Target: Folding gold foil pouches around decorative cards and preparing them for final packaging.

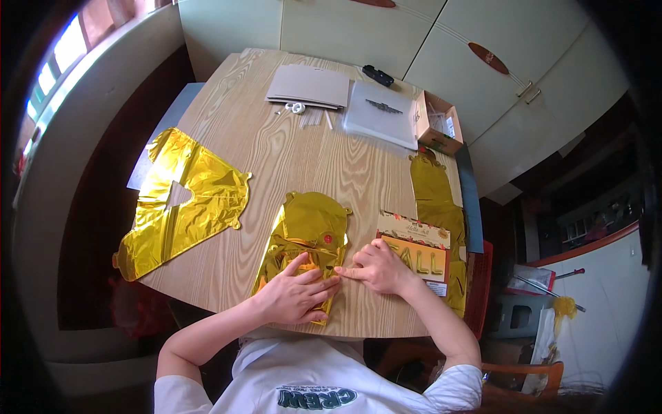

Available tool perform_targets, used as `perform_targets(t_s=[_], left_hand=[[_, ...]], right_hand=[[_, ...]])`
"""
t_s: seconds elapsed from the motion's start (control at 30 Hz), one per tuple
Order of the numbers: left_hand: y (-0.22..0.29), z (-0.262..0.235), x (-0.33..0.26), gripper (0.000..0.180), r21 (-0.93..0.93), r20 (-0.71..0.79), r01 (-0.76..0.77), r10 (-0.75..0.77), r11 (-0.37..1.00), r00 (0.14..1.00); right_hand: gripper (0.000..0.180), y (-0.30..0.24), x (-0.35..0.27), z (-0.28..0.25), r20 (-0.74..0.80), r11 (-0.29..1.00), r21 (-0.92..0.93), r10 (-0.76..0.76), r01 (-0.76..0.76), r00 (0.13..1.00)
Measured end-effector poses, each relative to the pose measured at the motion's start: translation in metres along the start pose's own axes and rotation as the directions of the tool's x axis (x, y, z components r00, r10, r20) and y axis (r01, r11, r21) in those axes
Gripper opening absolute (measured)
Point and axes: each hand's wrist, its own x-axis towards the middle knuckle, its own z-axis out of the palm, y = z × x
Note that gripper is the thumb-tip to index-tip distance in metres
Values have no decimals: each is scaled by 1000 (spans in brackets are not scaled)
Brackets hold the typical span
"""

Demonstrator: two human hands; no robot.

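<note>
A flat, folded gold foil balloon [316, 215] lies in front of me, with a small red round mark on its upper part. My left hand [296, 293] rests on its lower part with the fingers spread. The index finger of my right hand [379, 268] is stretched out to the balloon's right edge, its other fingers curled and nothing visible in them. Beside that hand, partly behind it, is a flat printed balloon package [422, 259] in orange and cream with pictured gold letter balloons.
Another flat A-shaped gold foil balloon [207, 196] hangs over the table's left edge. A third gold foil balloon [434, 181] runs down the right side, partly under the package. Farther back are grey card sheets [308, 84], clear plastic sleeves [376, 117], white tape rolls [295, 108] and an open cardboard box [441, 141].
</note>
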Motion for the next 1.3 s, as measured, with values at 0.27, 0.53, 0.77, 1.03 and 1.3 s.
perform_targets(t_s=[0.27,0.53,0.77,1.03,1.3], left_hand=[[-1,-2,-1,58,-13,-27,-10,9,1000,1000],[-2,3,-2,57,-16,16,2,-1,1000,1000],[-1,3,-2,60,7,50,13,-14,1000,999],[1,-1,0,59,-10,9,6,-6,1000,1000],[1,-1,0,58,21,-3,23,-23,1000,1000]], right_hand=[[33,-2,-8,-2,-141,999,6,-41,42,989],[30,-3,-4,-6,-67,997,-46,-61,58,996],[31,-4,-3,-6,-83,995,-78,-68,61,994],[23,13,17,1,-87,948,217,254,-231,963],[16,39,45,1,219,912,278,245,-301,944]])
